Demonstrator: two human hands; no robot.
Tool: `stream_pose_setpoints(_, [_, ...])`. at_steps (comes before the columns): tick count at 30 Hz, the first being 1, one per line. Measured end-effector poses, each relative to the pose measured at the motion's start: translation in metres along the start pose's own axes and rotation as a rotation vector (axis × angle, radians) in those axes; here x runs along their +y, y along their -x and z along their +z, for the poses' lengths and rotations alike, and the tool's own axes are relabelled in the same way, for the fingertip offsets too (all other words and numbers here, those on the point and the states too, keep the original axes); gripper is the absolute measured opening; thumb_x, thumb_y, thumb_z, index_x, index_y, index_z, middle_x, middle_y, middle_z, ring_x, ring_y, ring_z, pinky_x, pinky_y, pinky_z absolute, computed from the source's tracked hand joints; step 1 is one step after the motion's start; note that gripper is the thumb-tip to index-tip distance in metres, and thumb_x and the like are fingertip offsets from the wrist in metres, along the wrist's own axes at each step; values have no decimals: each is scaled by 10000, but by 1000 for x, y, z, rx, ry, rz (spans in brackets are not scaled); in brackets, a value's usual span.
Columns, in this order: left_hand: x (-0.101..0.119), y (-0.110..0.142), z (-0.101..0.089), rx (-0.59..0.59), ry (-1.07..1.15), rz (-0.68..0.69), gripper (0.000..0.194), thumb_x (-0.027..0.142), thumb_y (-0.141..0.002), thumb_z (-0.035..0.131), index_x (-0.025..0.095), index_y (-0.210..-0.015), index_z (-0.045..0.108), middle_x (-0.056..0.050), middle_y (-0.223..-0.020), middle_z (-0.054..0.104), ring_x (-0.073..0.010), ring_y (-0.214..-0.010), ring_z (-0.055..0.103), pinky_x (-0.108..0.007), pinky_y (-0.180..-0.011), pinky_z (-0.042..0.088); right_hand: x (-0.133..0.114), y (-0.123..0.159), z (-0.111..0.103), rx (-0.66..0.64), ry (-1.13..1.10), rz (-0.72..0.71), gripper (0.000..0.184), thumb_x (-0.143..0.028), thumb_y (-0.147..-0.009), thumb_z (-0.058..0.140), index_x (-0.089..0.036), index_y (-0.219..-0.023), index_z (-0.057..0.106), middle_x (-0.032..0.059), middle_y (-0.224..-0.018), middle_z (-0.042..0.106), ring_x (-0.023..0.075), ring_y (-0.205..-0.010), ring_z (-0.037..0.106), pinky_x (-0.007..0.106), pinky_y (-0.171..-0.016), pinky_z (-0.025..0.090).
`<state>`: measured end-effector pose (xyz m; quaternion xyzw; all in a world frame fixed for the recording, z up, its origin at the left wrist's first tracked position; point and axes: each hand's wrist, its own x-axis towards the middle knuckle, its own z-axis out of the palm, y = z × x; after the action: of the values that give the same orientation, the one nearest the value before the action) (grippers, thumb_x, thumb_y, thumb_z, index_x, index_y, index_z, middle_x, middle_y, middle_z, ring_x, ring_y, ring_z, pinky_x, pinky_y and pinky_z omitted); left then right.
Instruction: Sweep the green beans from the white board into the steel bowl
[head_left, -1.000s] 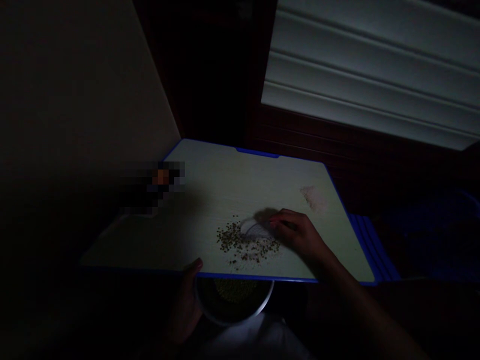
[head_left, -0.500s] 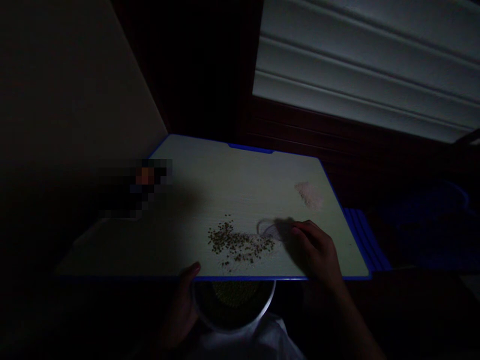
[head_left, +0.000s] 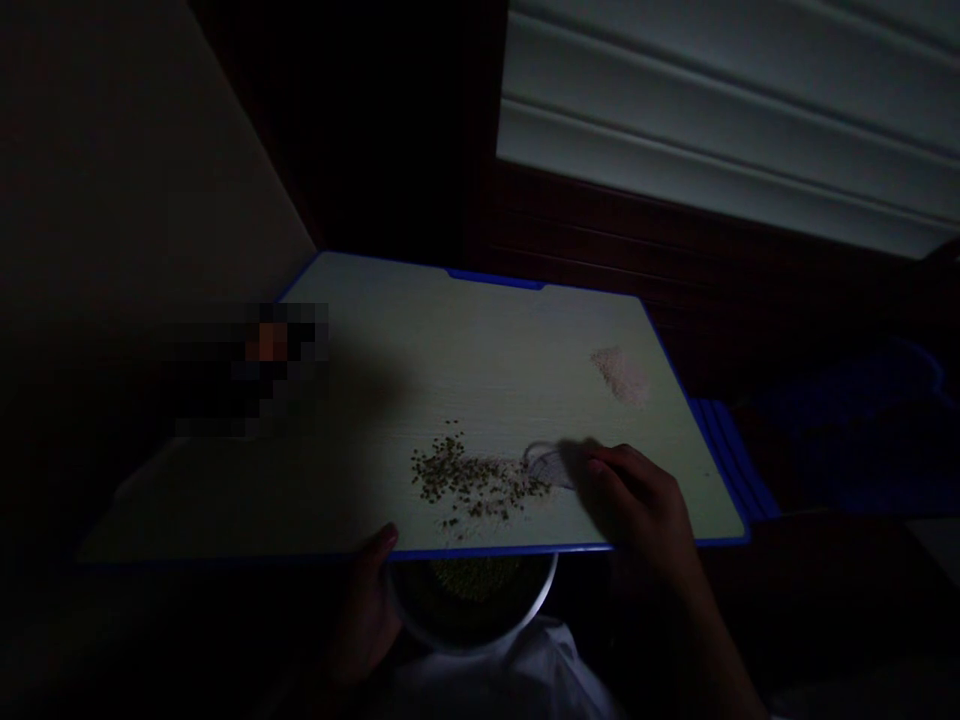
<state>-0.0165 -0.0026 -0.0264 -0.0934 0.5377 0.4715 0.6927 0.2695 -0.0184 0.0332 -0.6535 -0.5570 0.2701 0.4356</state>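
Note:
A pale table top with a blue rim [head_left: 480,300] lies in dim light. A loose heap of small green-brown grains [head_left: 465,485] mixed with pale ones sits near its front edge. My right hand [head_left: 637,505] rests closed on the table just right of the heap, fingers on a small pale rounded object [head_left: 547,465] that I cannot make out clearly. My left hand [head_left: 371,610] grips the rim of a round metal bowl [head_left: 525,610] held under the table's front edge; the bowl holds green grains.
A small pinkish pile [head_left: 619,372] lies at the far right of the table. A blurred dark patch [head_left: 247,365] covers the table's left side. A blue ridged object [head_left: 724,450] adjoins the right edge. White slatted panels fill the upper right.
My right hand with the pale object has drawn back to the right, away from the middle of the heap. My left hand keeps its hold on the bowl. The camera shifted a little.

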Motion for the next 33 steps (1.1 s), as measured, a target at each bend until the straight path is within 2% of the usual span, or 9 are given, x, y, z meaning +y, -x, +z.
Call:
stream_pose_setpoints(6, [-1, 5, 6, 29, 50, 9, 452, 220, -813, 635, 197, -1256, 725, -50, -1010, 810, -315, -1250, 638, -455, -1130, 467, 0, 4, -3, -68, 24, -37, 165, -384, -945, 656, -279, -937, 784, 43, -869, 709, 202, -771, 647, 319, -686, 515])
stream_pose_setpoints(11, [-3, 3, 4, 48, 47, -3, 301, 244, -799, 653, 212, -1066, 791, -41, -894, 817, -311, -1287, 612, -439, -1144, 449, -1, 5, -5, -122, 36, -46, 155, -384, -951, 652, -308, -950, 787, 28, -844, 687, 199, -755, 632, 316, -664, 505])
stream_pose_setpoints(15, [-4, -1, 3, 74, 76, 43, 174, 195, -750, 677, 212, -887, 783, -46, -828, 812, -318, -1285, 616, -445, -1143, 452, -3, 5, -5, -134, 50, -88, 167, -381, -948, 646, -314, -955, 799, 38, -825, 689, 207, -726, 640, 317, -615, 505])
stream_pose_setpoints(19, [-5, 0, 4, 91, 72, 34, 175, 205, -752, 682, 231, -888, 789, -26, -793, 808, -304, -1296, 609, -430, -1160, 432, -2, 6, -6, -140, 60, -129, 157, -375, -939, 664, -311, -939, 808, 41, -783, 669, 202, -694, 630, 310, -578, 502])
stream_pose_setpoints(23, [-5, 2, 4, 65, 71, 23, 151, 239, -781, 672, 243, -871, 794, -28, -830, 813, -304, -1335, 575, -446, -1176, 410, -1, 7, -6, -159, 51, -145, 146, -356, -946, 663, -311, -950, 802, 38, -799, 679, 206, -727, 640, 317, -609, 512])
stream_pose_setpoints(25, [-5, 2, 2, 95, 65, 20, 121, 232, -777, 677, 255, -827, 785, -21, -793, 808, -296, -1367, 543, -442, -1189, 391, 0, 7, -6, -175, 44, -144, 142, -353, -946, 666, -310, -953, 801, 39, -813, 687, 204, -738, 644, 315, -618, 510])
stream_pose_setpoints(28, [-6, -1, -2, 116, 56, 64, 88, 199, -740, 713, 273, -757, 757, 2, -710, 787, -267, -1397, 509, -397, -1208, 352, 0, 7, -6, -161, 33, -134, 132, -352, -936, 678, -306, -930, 801, 39, -814, 690, 203, -734, 642, 311, -613, 500])
stream_pose_setpoints(33, [-6, -4, -1, 49, 63, 33, 51, 218, -745, 702, 241, -757, 746, -36, -757, 797, -323, -1353, 556, -465, -1171, 419, 2, 8, -10, -71, 17, -114, 123, -345, -920, 685, -297, -900, 797, 36, -795, 691, 207, -724, 648, 318, -613, 501])
